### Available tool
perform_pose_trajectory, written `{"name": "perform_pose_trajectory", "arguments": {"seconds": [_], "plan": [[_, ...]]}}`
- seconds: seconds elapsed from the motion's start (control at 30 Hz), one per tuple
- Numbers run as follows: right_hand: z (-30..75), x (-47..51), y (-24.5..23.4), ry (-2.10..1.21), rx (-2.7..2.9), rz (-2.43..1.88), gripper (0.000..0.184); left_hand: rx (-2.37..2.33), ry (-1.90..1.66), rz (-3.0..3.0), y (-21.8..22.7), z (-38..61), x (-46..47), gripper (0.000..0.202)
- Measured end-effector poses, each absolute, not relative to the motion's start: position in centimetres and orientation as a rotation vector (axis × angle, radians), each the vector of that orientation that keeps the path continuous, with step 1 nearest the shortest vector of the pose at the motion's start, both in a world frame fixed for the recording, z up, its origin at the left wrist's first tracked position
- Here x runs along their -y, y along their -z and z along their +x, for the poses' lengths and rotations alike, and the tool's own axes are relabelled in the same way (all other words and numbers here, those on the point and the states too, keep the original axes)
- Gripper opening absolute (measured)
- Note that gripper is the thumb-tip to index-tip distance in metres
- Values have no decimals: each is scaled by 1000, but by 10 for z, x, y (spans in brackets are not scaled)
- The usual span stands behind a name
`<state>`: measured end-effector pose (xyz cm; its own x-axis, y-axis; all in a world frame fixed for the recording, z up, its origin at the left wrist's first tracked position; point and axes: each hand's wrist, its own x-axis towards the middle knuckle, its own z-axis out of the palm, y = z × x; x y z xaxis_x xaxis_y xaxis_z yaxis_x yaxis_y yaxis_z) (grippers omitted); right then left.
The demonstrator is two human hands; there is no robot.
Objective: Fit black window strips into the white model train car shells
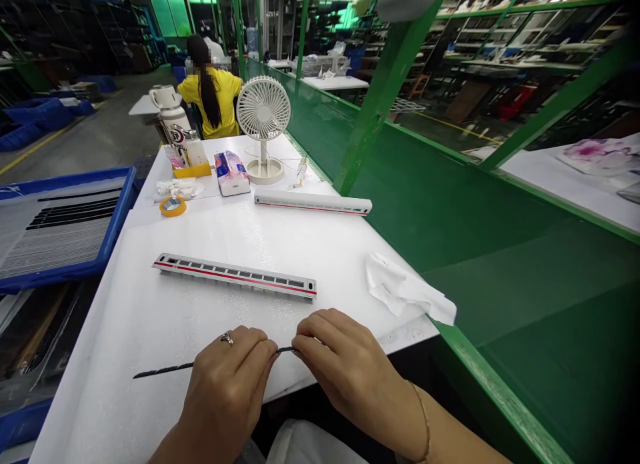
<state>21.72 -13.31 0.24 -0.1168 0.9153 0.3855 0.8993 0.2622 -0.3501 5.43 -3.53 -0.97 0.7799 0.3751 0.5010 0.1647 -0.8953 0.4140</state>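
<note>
Both hands pinch thin dark strip [165, 369]: left hand [227, 387], right hand [345, 364], fingers closed.

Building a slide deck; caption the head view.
Left hand and right hand pinch a thin black strip before a model carriage.

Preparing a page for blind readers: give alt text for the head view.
The left hand and right hand pinch a thin dark strip over a white table. Beyond lies a white, red-striped model train shell; a second shell and a desk fan sit behind it.
</note>
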Motion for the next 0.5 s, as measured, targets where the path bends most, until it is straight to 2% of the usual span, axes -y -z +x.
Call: {"name": "perform_pose_trajectory", "arguments": {"seconds": [0.2, 0.33, 0.5], "plan": [[225, 133, 2, -264, 2213, -1514, 19, -250, -639, 2638, 13, 48, 31, 20], [235, 135, 3, -198, 2209, -1595, 20, -373, -646, 2614, 20, 33, 21, 19], [224, 134, 9, 36, 2074, -1720, 21, -462, -679, 2627, 19, 29, 21, 15]]}}
